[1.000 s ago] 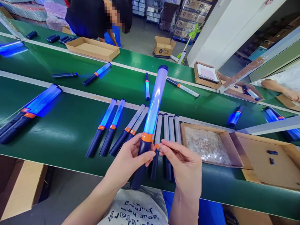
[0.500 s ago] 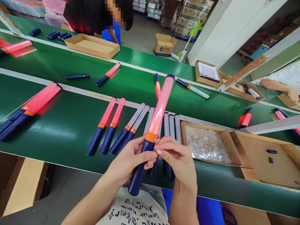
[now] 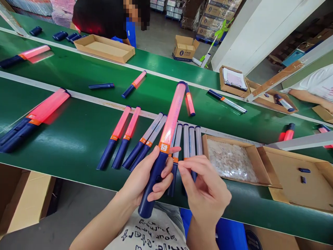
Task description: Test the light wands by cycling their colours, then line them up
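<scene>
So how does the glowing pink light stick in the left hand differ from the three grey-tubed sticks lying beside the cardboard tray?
The glowing pink light stick is lit, held raised in the left hand; the three grey-tubed sticks are unlit, flat on the green belt. The held one shows a sticker marked 5. All share navy handles and orange collars.

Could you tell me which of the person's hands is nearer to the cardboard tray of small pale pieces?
The right hand: it hovers just left of the cardboard tray, empty. The left hand is farther left, gripping the lit pink wand.
</scene>
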